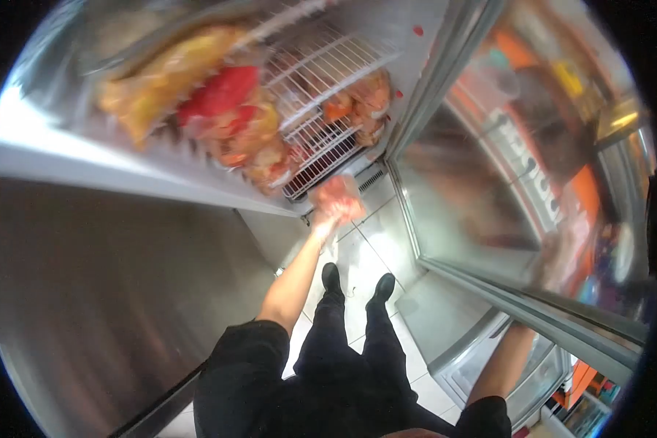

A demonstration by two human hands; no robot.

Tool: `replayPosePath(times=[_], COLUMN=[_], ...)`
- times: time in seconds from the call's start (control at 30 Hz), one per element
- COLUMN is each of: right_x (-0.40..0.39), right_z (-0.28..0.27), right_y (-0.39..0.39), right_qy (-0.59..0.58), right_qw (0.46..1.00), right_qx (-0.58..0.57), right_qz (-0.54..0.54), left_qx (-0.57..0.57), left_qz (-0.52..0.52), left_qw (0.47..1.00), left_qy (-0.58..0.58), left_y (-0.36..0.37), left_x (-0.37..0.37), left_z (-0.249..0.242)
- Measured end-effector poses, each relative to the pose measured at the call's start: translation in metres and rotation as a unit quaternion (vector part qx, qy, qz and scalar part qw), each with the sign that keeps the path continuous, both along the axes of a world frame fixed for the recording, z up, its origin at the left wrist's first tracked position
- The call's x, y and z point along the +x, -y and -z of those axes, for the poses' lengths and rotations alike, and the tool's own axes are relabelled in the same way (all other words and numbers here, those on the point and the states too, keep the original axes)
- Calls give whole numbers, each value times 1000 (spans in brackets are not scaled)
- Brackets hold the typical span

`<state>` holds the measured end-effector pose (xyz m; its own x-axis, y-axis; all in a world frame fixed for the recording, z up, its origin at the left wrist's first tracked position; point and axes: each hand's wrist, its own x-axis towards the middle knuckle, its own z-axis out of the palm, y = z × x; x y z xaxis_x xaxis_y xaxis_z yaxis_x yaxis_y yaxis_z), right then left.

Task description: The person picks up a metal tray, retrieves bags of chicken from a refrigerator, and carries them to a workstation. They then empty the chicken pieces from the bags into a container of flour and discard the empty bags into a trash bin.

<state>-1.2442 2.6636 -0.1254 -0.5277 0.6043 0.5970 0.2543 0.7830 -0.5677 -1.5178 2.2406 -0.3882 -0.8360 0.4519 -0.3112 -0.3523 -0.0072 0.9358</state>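
Observation:
My left hand (328,219) is closed on a clear plastic pack of reddish-pink food (337,196), in front of the lowest part of an upright fridge; the contents are too blurred to name. Nearby, wire shelves (328,69) carry bagged food, including a red bag (223,95) and a yellow bag (171,73). The fridge's glass door (467,190) stands open at the right. My right arm passes its frame, and my right hand (566,241) shows blurred through the glass on the far side, its fingers indistinct.
A grey metal panel (109,277) takes up the left side. Pale floor tiles (365,255) lie under my dark shoes. At lower right, a whitish plastic container or appliance (474,358) stands below the door. Orange packaging or signage (584,197) is visible beyond the glass.

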Motion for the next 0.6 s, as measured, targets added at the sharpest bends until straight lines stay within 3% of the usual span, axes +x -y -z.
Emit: replayPosePath(times=[0.07,0.13,0.2,0.23,0.27,0.3,0.4,0.43,0.47,0.53,0.6], right_x=[-12,9,13,7,3,9,-20,-9,3,2,-5], right_z=[-33,1,19,13,8,10,-4,1,9,14,11], right_y=[10,-36,-52,-50,-49,-56,-22,-37,-45,-41,-33], right_qy=[75,77,75,35,-7,85,97,202,203,62,3], right_qw=[983,990,994,995,973,985,983,967,967,991,982], right_qx=[165,120,74,-64,-200,-87,-88,26,26,-89,-152], right_qz=[-19,-5,14,67,118,125,132,153,152,82,107], left_qx=[-36,-39,20,18,-77,-171,-218,-241,-240,-316,-384], left_qz=[-67,-103,-153,-149,-124,-99,-77,-69,-70,-98,-123], left_qw=[997,993,987,988,989,980,973,968,968,942,912], left_qy=[14,51,-43,-42,-11,19,-17,-35,-33,-52,-73], left_y=[-17,-29,-37,-41,-45,-51,-62,-60,-59,-62,-74], left_x=[-43,-83,-118,-133,-147,-159,-201,-205,-205,-202,-196], left_z=[54,110,153,145,120,108,159,168,175,175,170])
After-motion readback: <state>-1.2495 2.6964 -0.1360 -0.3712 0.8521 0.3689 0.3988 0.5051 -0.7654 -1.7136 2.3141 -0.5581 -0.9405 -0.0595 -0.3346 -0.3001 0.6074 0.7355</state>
